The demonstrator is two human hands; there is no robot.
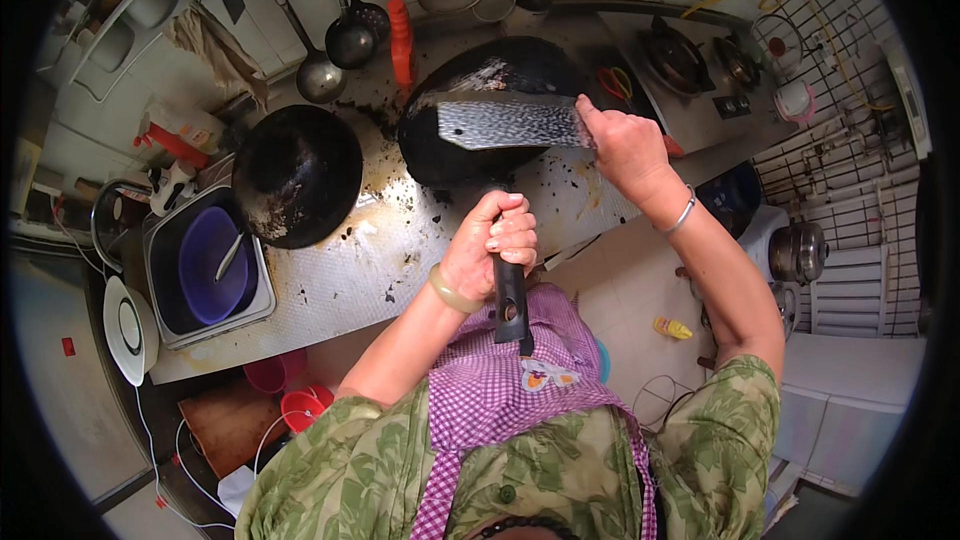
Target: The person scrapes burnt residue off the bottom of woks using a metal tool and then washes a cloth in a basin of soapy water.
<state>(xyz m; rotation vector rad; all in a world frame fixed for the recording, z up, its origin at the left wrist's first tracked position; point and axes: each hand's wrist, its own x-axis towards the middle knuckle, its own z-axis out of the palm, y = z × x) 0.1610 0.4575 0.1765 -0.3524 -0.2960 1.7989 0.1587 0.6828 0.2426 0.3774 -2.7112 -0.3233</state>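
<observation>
My left hand [495, 244] is closed around the black handle [511, 307] of a wok [480, 169]. The wok's dark surface is crusted, with a paler, scraped-looking patch on its far part. In my right hand [630, 142] is a cleaver [510, 124] with a dimpled steel blade, lying across the wok. My index finger stretches along the spine at that end; the cleaver's handle is hidden in my fist. Whether the blade's edge touches the wok I cannot tell. Another blackened wok [296, 176], seemingly bottom up, rests on the metal counter [337, 285] to the left.
Black flakes lie scattered over the counter. A sink [262, 292] at left holds a purple basin [214, 262]. Ladles [321, 79] hang behind, near an upright red-orange object [402, 45]. Red-handled scissors [616, 82] lie beyond the wok, before a gas stove [671, 56].
</observation>
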